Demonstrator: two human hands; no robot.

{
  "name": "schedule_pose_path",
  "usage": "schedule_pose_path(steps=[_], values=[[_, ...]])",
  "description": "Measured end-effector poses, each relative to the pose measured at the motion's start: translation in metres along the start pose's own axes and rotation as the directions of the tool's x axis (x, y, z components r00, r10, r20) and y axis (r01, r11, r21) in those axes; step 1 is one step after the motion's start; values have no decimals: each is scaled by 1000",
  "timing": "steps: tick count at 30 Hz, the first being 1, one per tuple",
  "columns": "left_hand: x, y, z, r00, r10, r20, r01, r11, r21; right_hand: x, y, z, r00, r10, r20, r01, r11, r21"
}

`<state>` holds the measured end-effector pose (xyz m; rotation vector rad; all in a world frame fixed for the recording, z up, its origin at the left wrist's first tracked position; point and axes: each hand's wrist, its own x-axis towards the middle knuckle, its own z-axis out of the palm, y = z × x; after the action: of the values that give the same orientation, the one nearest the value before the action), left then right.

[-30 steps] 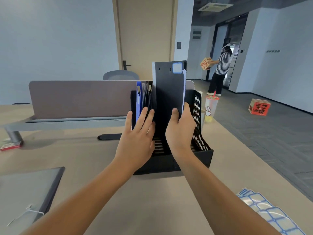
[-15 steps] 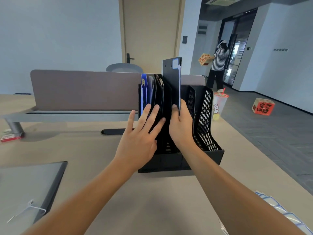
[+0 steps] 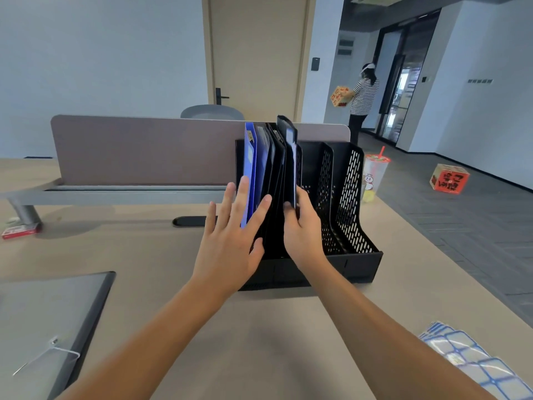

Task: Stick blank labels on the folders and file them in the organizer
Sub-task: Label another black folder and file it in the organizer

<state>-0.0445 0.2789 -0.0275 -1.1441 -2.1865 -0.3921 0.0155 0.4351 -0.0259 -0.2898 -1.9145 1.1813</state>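
A black mesh organizer (image 3: 350, 197) stands on the desk in the middle of the view. Blue folders (image 3: 249, 166) and black ones fill its left slot. My right hand (image 3: 302, 229) grips the front edge of a black folder (image 3: 289, 157) that stands edge-on at the right of that stack, a little higher than the others. My left hand (image 3: 230, 241) has straight, spread fingers pressed against the front edges of the blue and black folders. Sheets of blank blue-bordered labels (image 3: 473, 359) lie at the lower right.
A grey folder with an elastic cord (image 3: 49, 327) lies at the lower left. A desk divider (image 3: 144, 151) runs behind the organizer, a drink cup (image 3: 373, 176) to its right. A red box (image 3: 20, 230) sits far left. A person with a box (image 3: 360, 96) stands in the corridor.
The black folder has turned edge-on and sunk lower into the organizer's left slot with my right hand on it. My left hand stays pressed on the other folders.
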Motion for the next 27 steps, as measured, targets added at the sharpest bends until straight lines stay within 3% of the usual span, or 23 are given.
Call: schedule_pose_path(steps=[5,11,20,27], values=[[-8,6,7,997,-78,18,79,925,-371,-16,19,-12,993,61,99,-49,992,-119],[-16,8,17,991,-93,100,132,842,-522,-17,9,-8,966,88,244,-40,980,-195],[-30,4,22,977,-126,174,201,819,-538,-19,3,-11,962,154,225,-108,973,-204],[-46,9,25,942,-111,317,238,888,-393,-32,-1,-15,961,185,204,-129,956,-262]])
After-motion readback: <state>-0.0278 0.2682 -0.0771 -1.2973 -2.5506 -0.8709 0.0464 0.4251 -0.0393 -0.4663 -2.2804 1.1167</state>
